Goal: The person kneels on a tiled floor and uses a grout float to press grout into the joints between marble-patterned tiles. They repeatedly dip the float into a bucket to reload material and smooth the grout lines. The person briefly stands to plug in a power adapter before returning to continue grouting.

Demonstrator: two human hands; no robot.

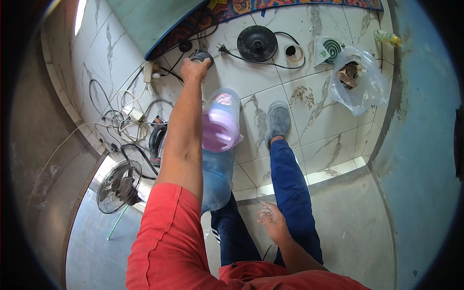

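Note:
My left hand (195, 68) stretches far forward, its fingers closed round a dark, rounded object (202, 55) whose kind I cannot make out. The fingers cover part of it. Under that arm, a clear plastic jug with a pink-purple lid (221, 129) stands beside a large bluish water bottle (216, 181). My right hand (274, 223) hangs near my right thigh, fingers loosely bent and apart, with nothing visible in it. Closest to the left hand are a black plug (224, 49) and a small black round piece (185, 46).
A black round base with a cord (257, 44), a tape roll (293, 52), a green coil in a packet (332, 50) and a plastic bag (367, 82) lie on the marble-patterned tiles. Left are tangled cables (126, 113) and a fan (119, 186). A patterned mat (290, 4) lies at the far edge.

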